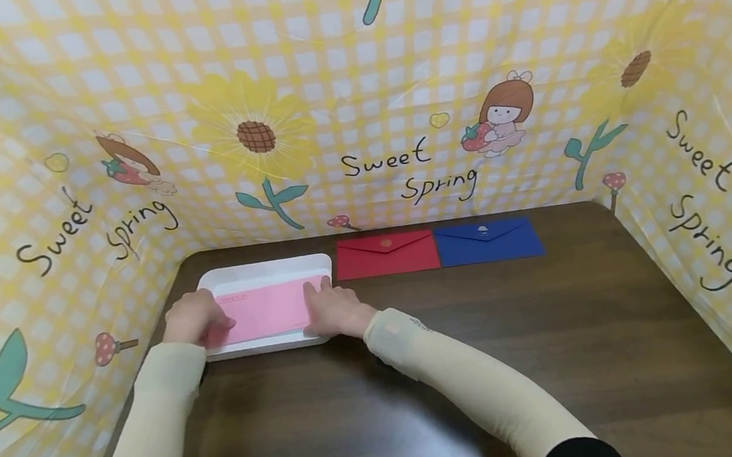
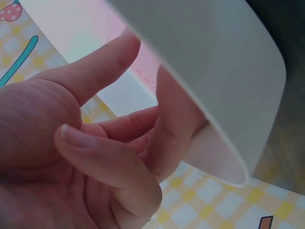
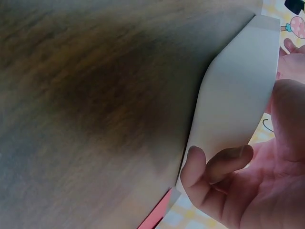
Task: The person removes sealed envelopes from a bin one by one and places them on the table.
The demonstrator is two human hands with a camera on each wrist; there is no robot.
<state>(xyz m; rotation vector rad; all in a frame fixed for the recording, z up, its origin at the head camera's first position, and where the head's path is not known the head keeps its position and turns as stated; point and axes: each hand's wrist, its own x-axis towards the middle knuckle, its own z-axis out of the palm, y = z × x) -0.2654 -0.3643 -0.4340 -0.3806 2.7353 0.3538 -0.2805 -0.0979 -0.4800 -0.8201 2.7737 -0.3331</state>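
Note:
A pink envelope (image 1: 262, 313) with a row of small printed boxes lies face up in a shallow white tray (image 1: 264, 271). At its left end, my left hand (image 1: 194, 315) grips the envelope, thumb on top. My right hand (image 1: 337, 309) holds the right end, its thumb and fingers at the envelope's edge. The left wrist view shows the thumb on the pink paper, with the other fingers bent beside the tray wall (image 2: 224, 71). In the right wrist view, curled fingers (image 3: 228, 164) sit by the tray's outer side; the envelope is mostly hidden there.
A red envelope (image 1: 387, 262) lies right of the tray, and a blue envelope (image 1: 490, 246) lies beside it. Both are at the back of the brown wooden table (image 1: 482, 335). A yellow checked cloth (image 1: 353, 97) stands around the back and sides.

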